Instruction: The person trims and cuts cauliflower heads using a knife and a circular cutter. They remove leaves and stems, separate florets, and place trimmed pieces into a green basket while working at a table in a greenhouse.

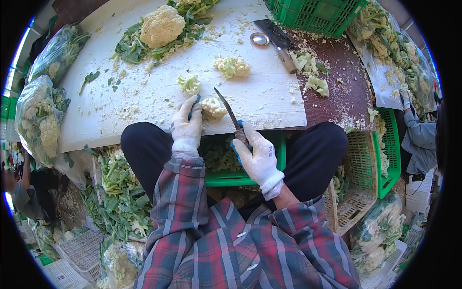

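My left hand (187, 119), in a white knit glove with blue coating, rests on the white board (151, 104). Its thumb side lies against a cut cauliflower piece (213, 109); whether the fingers grip anything is hidden. Just beyond the fingertips is a small pale floret (189, 85). My right hand (255, 153), gloved alike, holds a narrow curved knife (228, 108) by its handle. The blade points up and left, close to the right side of the cut piece. Farther up the board lies another cauliflower chunk (231, 67).
A whole cauliflower head (162, 27) sits on leaves at the back. A cleaver (277, 38) lies beside a small metal dish (260, 39), near a green crate (317, 16). Another green crate (231, 178) stands between my knees. Bagged cauliflower (39, 119) is at left; a co-worker's sleeve (418, 141) at right.
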### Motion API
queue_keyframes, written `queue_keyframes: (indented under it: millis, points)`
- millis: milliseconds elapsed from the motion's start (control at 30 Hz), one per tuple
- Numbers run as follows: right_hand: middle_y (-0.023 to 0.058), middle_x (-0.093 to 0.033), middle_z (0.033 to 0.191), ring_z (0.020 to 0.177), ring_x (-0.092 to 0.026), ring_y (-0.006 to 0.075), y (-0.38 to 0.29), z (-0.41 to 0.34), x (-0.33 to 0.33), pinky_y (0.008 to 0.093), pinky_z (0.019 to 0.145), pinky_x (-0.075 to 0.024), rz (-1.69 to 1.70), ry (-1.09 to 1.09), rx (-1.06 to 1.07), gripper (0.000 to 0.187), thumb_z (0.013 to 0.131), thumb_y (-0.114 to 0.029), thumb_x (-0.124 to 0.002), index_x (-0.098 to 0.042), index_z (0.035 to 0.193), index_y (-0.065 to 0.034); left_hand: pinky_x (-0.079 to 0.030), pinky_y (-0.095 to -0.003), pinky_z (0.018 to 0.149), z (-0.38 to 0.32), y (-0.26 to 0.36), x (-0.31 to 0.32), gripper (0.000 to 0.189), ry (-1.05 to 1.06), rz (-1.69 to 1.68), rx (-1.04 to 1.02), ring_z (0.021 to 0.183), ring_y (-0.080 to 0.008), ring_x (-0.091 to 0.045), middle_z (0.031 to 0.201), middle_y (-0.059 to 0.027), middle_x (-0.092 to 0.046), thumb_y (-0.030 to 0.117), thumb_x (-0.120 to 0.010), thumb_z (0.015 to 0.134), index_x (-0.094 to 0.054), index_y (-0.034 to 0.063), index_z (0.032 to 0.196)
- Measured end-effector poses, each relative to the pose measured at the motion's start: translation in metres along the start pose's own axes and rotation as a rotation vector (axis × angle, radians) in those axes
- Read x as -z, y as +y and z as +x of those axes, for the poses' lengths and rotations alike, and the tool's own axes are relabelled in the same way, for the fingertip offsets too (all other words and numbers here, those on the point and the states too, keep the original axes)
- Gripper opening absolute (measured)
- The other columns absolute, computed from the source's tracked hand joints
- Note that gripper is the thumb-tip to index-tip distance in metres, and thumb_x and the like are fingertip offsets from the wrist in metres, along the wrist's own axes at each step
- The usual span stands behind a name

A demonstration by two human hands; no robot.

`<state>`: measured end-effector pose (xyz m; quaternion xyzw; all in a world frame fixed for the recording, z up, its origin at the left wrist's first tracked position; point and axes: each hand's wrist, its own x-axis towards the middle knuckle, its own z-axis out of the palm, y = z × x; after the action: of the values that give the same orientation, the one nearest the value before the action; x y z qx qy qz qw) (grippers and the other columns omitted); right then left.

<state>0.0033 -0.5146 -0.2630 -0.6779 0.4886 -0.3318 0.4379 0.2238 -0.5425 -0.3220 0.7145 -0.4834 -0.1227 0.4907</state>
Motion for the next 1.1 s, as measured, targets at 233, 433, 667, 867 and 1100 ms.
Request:
queue_keyframes:
  millis: [233, 433, 667, 867, 1100]
  points:
    - [0.0197, -0.073, 0.103, 0.093, -0.072, 0.0363, 0.007, -0.002, -0.017, 0.0435, 0.081, -0.057, -0.022, -0.009, -0.039, 0.043, 0.096, -0.019, -0.069, -0.061, 0.134, -0.0008, -0.055, -0.0307, 0.084, -0.008, -0.003, -0.001, 0.029, -0.066, -0.017, 0.073, 0.093, -0.0181, -0.068, 0.11, -0.0097, -0.068, 0.004, -0.071, 0.091, -0.075, 0.0079, 0.119]
    - [0.0214, -0.073, 0.106, 0.096, -0.072, 0.0392, 0.011, -0.002, -0.024, 0.046, 0.083, -0.0572, -0.148, -0.011, -0.052, 0.045, 0.097, -0.023, -0.066, -0.059, 0.137, -0.0023, -0.056, -0.0325, 0.085, -0.014, -0.005, -0.006, 0.027, -0.03, 0.02, 0.028, 0.092, -0.0208, -0.069, 0.107, -0.0106, -0.069, 0.005, -0.073, 0.09, -0.075, 0.0072, 0.116]
    - [0.022, -0.073, 0.114, 0.104, -0.07, 0.04, 0.015, 0.014, -0.03, 0.0472, 0.088, -0.0561, -0.228, -0.084, -0.146, 0.044, 0.097, -0.027, -0.063, -0.062, 0.134, -0.0031, -0.056, -0.0341, 0.086, -0.014, 0.0, -0.004, 0.023, -0.034, 0.042, 0.013, 0.093, -0.0234, -0.07, 0.106, -0.012, -0.07, 0.008, -0.074, 0.089, -0.075, 0.0048, 0.112]
    - [0.0206, -0.075, 0.109, 0.102, -0.074, 0.0306, 0.007, -0.013, 0.025, 0.0354, 0.092, -0.0552, 0.037, -0.052, -0.211, 0.048, 0.093, -0.019, -0.071, -0.062, 0.136, 0.0018, -0.05, -0.0437, 0.097, -0.006, 0.017, 0.014, 0.027, -0.089, 0.089, -0.032, 0.11, -0.0341, -0.064, 0.115, -0.0153, -0.068, 0.025, -0.078, 0.086, -0.075, 0.0061, 0.106]
    - [0.018, -0.071, 0.091, 0.084, -0.069, 0.0301, 0.01, 0.063, 0.041, 0.0395, 0.079, -0.0526, 0.097, 0.134, -0.256, 0.029, 0.095, -0.028, -0.066, -0.067, 0.108, -0.0021, -0.042, -0.0459, 0.113, 0.078, 0.072, -0.041, 0.055, -0.099, 0.42, -0.291, 0.127, -0.0366, -0.057, 0.135, -0.0188, -0.064, 0.033, -0.077, 0.088, -0.066, 0.0144, 0.138]
